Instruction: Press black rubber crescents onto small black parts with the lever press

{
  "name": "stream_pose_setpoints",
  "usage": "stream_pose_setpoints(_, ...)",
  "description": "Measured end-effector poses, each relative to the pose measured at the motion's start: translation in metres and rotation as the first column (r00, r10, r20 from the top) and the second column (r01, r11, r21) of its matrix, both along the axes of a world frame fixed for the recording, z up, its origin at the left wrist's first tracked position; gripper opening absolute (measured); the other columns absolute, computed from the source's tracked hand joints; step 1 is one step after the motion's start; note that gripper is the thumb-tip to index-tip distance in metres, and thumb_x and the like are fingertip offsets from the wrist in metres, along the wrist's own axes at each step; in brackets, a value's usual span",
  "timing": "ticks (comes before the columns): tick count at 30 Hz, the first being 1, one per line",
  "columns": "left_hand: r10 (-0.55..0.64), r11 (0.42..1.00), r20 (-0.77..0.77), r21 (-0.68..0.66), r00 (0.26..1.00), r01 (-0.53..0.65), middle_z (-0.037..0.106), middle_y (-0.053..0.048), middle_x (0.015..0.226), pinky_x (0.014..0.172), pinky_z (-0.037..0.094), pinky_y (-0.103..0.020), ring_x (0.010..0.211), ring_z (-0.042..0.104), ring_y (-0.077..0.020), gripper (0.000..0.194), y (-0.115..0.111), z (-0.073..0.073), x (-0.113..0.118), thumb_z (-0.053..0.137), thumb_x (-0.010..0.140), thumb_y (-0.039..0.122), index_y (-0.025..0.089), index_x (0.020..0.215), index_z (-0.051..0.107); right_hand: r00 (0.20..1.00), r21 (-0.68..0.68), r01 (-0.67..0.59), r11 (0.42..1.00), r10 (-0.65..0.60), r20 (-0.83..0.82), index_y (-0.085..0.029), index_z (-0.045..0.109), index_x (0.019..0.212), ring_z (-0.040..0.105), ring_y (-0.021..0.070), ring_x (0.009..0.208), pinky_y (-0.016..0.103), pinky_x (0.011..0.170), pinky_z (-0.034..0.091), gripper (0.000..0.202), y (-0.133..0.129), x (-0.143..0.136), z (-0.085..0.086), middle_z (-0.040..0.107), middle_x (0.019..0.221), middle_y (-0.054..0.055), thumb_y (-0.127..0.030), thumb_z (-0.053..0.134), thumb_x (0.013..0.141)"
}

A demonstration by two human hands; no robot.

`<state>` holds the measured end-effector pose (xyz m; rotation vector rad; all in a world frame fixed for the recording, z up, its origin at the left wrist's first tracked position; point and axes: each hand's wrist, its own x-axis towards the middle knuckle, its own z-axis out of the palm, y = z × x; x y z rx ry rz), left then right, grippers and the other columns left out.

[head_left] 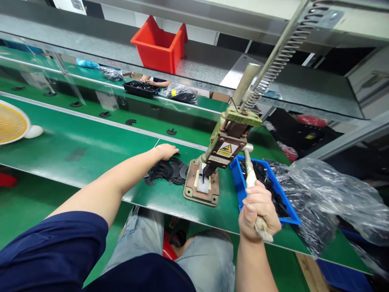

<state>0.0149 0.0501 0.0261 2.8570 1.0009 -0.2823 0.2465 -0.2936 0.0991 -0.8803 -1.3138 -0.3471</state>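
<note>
A worn, tape-wrapped lever handle (253, 190) is being gripped in the closed right hand (258, 211).
Left of the olive-green manual bench press (219, 156), a pile of flat black plastic parts (167, 171) is being touched by the left hand (165, 151); its fingers are being hidden, so its grip cannot be told.

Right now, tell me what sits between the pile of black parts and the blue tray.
The hand press on its base plate stands between the pile of black parts and the blue tray, in the head view.
</note>
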Motion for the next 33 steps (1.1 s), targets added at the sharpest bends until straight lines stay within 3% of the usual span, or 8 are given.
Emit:
stream_pose_setpoints(6, -0.008, 0.999, 0.206, 0.051, 0.979, -0.002, 0.073, -0.011, 0.123, 0.097, 0.05, -0.03, 0.11, 0.068, -0.0251, 0.04, -0.001, 0.032, -0.007, 0.061, 0.091, 0.021, 0.021, 0.13, 0.068, 1.0, 0.012, 0.001, 1.0, -0.001, 0.03, -0.021, 0.056, 0.063, 0.066, 0.019, 0.079, 0.061, 0.102, 0.055, 0.025, 0.001, 0.0, 0.0, 0.061, 0.067, -0.003, -0.021, 0.066, 0.086)
stream_pose_setpoints(10, -0.157, 0.987, 0.271, 0.064, 0.95, 0.145, 0.073, -0.009, 0.111, 0.091, 0.05, -0.03, 0.103, 0.068, -0.0247, 0.029, -0.03, 0.054, -0.008, 0.062, 0.09, 0.024, 0.019, 0.116, 0.074, 1.0, 0.014, -0.009, 1.0, 0.008, 0.017, -0.022, 0.056, 0.066, 0.066, 0.0186, 0.081, 0.06, 0.103, 0.055, 0.023, 0.003, -0.001, -0.002, 0.061, 0.068, -0.004, -0.023, 0.066, 0.087)
stream_pose_setpoints(15, -0.236, 0.962, 0.366, -0.044, 0.9, 0.27, 0.073, -0.011, 0.105, 0.091, 0.049, -0.031, 0.101, 0.069, -0.0252, 0.025, -0.094, 0.038, 0.013, 0.063, 0.095, 0.031, 0.02, 0.111, 0.078, 1.0, 0.006, -0.011, 1.0, 0.011, 0.023, -0.023, 0.057, 0.067, 0.066, 0.0195, 0.082, 0.06, 0.104, 0.055, 0.021, 0.002, 0.0, -0.002, 0.061, 0.069, -0.003, -0.022, 0.065, 0.086)
stream_pose_setpoints(17, -0.163, 0.966, 0.452, -0.108, 0.877, 0.236, 0.074, -0.01, 0.101, 0.09, 0.049, -0.029, 0.1, 0.069, -0.0245, 0.024, -0.113, 0.023, 0.021, 0.063, 0.097, 0.036, 0.02, 0.108, 0.078, 0.999, -0.008, -0.008, 1.0, 0.009, 0.04, -0.023, 0.056, 0.067, 0.067, 0.0196, 0.082, 0.061, 0.105, 0.054, 0.02, 0.001, 0.001, -0.002, 0.061, 0.069, -0.003, -0.02, 0.064, 0.086)
stream_pose_setpoints(20, 0.084, 0.972, 0.527, -0.231, 0.846, 0.047, 0.074, -0.007, 0.089, 0.08, 0.048, -0.027, 0.089, 0.07, -0.0225, 0.026, -0.127, 0.006, 0.025, 0.063, 0.098, 0.044, 0.021, 0.094, 0.075, 0.999, -0.023, -0.006, 1.0, 0.007, 0.054, -0.023, 0.056, 0.067, 0.067, 0.0194, 0.082, 0.063, 0.105, 0.054, 0.02, -0.001, 0.002, -0.002, 0.06, 0.069, -0.003, -0.017, 0.063, 0.085)
stream_pose_setpoints(23, 0.324, 0.91, 0.55, -0.405, 0.77, -0.093, 0.07, -0.003, 0.072, 0.067, 0.046, -0.025, 0.073, 0.068, -0.0194, 0.029, -0.13, 0.0, 0.022, 0.063, 0.098, 0.048, 0.021, 0.088, 0.067, 0.999, -0.03, -0.006, 1.0, 0.008, 0.054, -0.023, 0.056, 0.067, 0.066, 0.0198, 0.082, 0.063, 0.105, 0.054, 0.02, -0.001, 0.002, -0.001, 0.061, 0.069, -0.003, -0.016, 0.063, 0.085)
stream_pose_setpoints(28, 0.599, 0.641, 0.525, -0.767, 0.604, 0.031, 0.069, 0.001, 0.065, 0.055, 0.045, -0.021, 0.054, 0.063, -0.0127, 0.024, -0.129, 0.001, 0.03, 0.067, 0.097, 0.041, 0.019, 0.092, 0.058, 1.0, -0.011, 0.005, 1.0, -0.004, 0.022, -0.023, 0.055, 0.067, 0.066, 0.0198, 0.082, 0.064, 0.106, 0.052, 0.021, 0.001, -0.001, -0.001, 0.062, 0.069, -0.003, -0.02, 0.064, 0.086)
stream_pose_setpoints(33, 0.654, 0.547, 0.512, -0.828, 0.557, 0.119, 0.067, 0.002, 0.064, 0.05, 0.042, -0.018, 0.053, 0.059, -0.0088, 0.03, -0.129, -0.009, 0.056, 0.081, 0.086, 0.038, 0.016, 0.082, 0.061, 1.0, -0.018, 0.013, 1.0, -0.013, 0.026, -0.023, 0.056, 0.068, 0.066, 0.02, 0.081, 0.065, 0.104, 0.053, 0.022, 0.001, -0.002, -0.001, 0.061, 0.068, -0.003, -0.023, 0.065, 0.088)
